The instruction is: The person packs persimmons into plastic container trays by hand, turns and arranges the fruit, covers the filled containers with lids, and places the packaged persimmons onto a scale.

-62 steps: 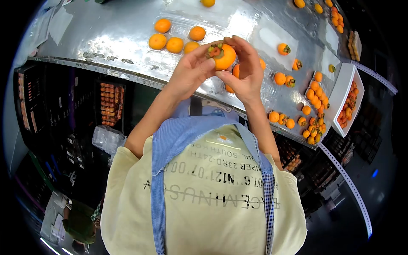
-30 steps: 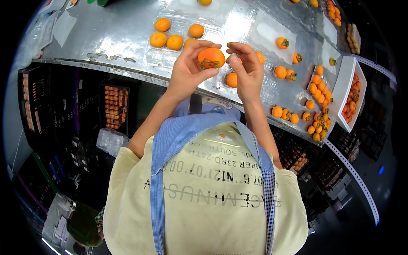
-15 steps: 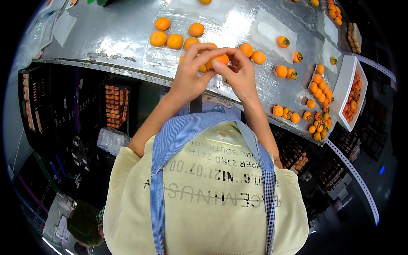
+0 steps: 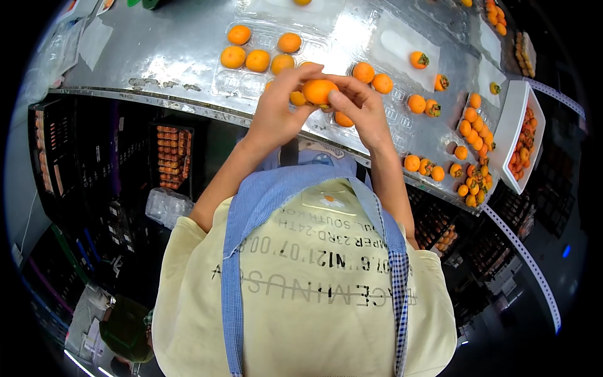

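Note:
An orange persimmon is held up between both hands near the front edge of the metal table. Curled around its left side are the fingers of my left hand. My right hand grips it from the right, with the thumb pressed on the near face and the fingers over the top. Behind and below the hands lies a clear plastic tray with several persimmons in it, partly hidden by my left hand. Another persimmon shows under my right hand.
More persimmons, some with green caps, lie on clear trays to the right. A white box of persimmons stands at the table's right end. Under the table's left side is a black crate of fruit. The metal edge runs just before me.
My hands have parted slightly, and the right one has shifted a little right and down. More of the held persimmon's face now shows, along with the one under my right hand.

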Action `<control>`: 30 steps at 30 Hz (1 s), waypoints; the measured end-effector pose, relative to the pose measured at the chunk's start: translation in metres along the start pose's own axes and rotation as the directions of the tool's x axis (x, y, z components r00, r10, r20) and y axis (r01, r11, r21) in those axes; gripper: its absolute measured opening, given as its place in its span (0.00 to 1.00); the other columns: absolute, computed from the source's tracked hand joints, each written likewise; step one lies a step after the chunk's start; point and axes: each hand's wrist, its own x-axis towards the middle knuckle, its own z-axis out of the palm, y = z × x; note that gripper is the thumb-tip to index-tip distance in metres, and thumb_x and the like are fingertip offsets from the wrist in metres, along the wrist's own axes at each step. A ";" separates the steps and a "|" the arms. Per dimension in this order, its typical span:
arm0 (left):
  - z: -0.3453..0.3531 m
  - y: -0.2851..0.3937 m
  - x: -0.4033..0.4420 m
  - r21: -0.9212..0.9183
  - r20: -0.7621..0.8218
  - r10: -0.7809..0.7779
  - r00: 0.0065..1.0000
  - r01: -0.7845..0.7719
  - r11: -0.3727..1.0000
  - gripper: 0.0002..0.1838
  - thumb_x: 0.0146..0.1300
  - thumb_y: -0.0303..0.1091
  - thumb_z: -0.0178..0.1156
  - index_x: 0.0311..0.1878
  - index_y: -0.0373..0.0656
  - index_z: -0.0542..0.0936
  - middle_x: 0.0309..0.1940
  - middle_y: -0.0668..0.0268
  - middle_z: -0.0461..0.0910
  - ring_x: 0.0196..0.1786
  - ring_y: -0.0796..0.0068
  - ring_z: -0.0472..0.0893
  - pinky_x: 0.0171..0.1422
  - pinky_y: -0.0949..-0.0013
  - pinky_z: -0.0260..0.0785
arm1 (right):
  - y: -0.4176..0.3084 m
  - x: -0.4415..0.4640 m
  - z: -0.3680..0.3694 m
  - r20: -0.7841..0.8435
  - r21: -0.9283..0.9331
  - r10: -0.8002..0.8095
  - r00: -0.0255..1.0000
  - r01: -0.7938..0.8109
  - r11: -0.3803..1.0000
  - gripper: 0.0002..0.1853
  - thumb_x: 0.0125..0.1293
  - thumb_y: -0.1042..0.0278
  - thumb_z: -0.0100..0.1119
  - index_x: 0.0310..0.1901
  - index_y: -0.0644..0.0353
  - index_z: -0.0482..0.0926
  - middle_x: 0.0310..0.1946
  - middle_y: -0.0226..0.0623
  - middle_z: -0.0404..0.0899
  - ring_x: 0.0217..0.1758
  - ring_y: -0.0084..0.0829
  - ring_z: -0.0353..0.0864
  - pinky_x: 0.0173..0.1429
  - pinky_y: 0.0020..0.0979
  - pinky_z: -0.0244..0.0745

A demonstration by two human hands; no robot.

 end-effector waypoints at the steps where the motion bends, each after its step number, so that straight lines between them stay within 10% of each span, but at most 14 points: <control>1: -0.002 -0.001 0.000 0.105 0.058 0.065 0.996 -0.071 0.992 0.27 0.51 0.19 0.63 0.58 0.42 0.73 0.50 0.60 0.77 0.56 0.62 0.75 0.59 0.65 0.69 | 0.000 -0.001 0.000 0.002 -0.072 0.013 1.000 -0.013 0.997 0.21 0.61 0.66 0.65 0.54 0.67 0.75 0.46 0.38 0.80 0.48 0.26 0.80 0.52 0.28 0.76; 3: -0.006 -0.003 0.001 0.296 0.191 0.175 0.966 -0.226 0.928 0.28 0.52 0.19 0.61 0.59 0.42 0.71 0.53 0.59 0.75 0.59 0.61 0.73 0.62 0.65 0.67 | 0.001 -0.003 -0.001 0.004 -0.098 0.016 1.000 -0.015 0.995 0.24 0.59 0.67 0.67 0.55 0.66 0.74 0.49 0.39 0.79 0.50 0.28 0.79 0.55 0.31 0.76; 6: 0.000 0.000 -0.001 0.069 0.081 0.139 0.987 -0.145 0.987 0.31 0.52 0.17 0.60 0.63 0.42 0.68 0.59 0.56 0.70 0.63 0.62 0.71 0.65 0.64 0.65 | 0.001 -0.005 0.000 -0.025 -0.016 -0.085 0.996 0.084 0.996 0.27 0.56 0.71 0.69 0.56 0.66 0.72 0.52 0.39 0.76 0.53 0.30 0.77 0.59 0.33 0.74; 9: 0.000 0.003 -0.002 -0.480 0.104 -0.151 0.983 0.183 0.858 0.27 0.60 0.23 0.58 0.64 0.41 0.67 0.63 0.54 0.66 0.63 0.64 0.71 0.65 0.63 0.67 | 0.004 -0.009 0.001 -0.087 -0.075 -0.278 0.957 0.272 0.959 0.28 0.53 0.74 0.71 0.56 0.64 0.72 0.54 0.39 0.74 0.57 0.31 0.75 0.61 0.33 0.72; 12: -0.003 -0.003 0.001 -0.608 0.278 -0.375 0.885 0.464 0.645 0.23 0.68 0.32 0.54 0.65 0.39 0.66 0.61 0.55 0.67 0.62 0.67 0.72 0.63 0.63 0.69 | 0.005 -0.012 0.001 -0.075 -0.230 -0.388 0.919 0.362 0.903 0.29 0.50 0.74 0.71 0.55 0.62 0.72 0.55 0.39 0.73 0.58 0.34 0.74 0.62 0.33 0.71; 17: 0.003 -0.016 -0.002 -0.670 0.422 -0.401 0.814 0.577 0.466 0.23 0.71 0.39 0.51 0.64 0.37 0.65 0.59 0.58 0.70 0.60 0.67 0.74 0.60 0.65 0.72 | -0.002 -0.014 0.003 0.057 -0.633 -0.567 0.822 0.469 0.616 0.31 0.44 0.76 0.72 0.55 0.59 0.74 0.53 0.40 0.74 0.55 0.40 0.74 0.60 0.36 0.70; 30: 0.023 -0.012 -0.005 -0.406 0.282 -0.510 0.813 0.583 0.704 0.20 0.69 0.38 0.53 0.61 0.40 0.69 0.54 0.59 0.74 0.52 0.68 0.78 0.57 0.66 0.72 | 0.029 -0.027 -0.067 -0.303 -0.696 -0.524 0.796 0.190 0.692 0.27 0.48 0.72 0.72 0.52 0.62 0.76 0.48 0.40 0.77 0.50 0.34 0.77 0.51 0.32 0.74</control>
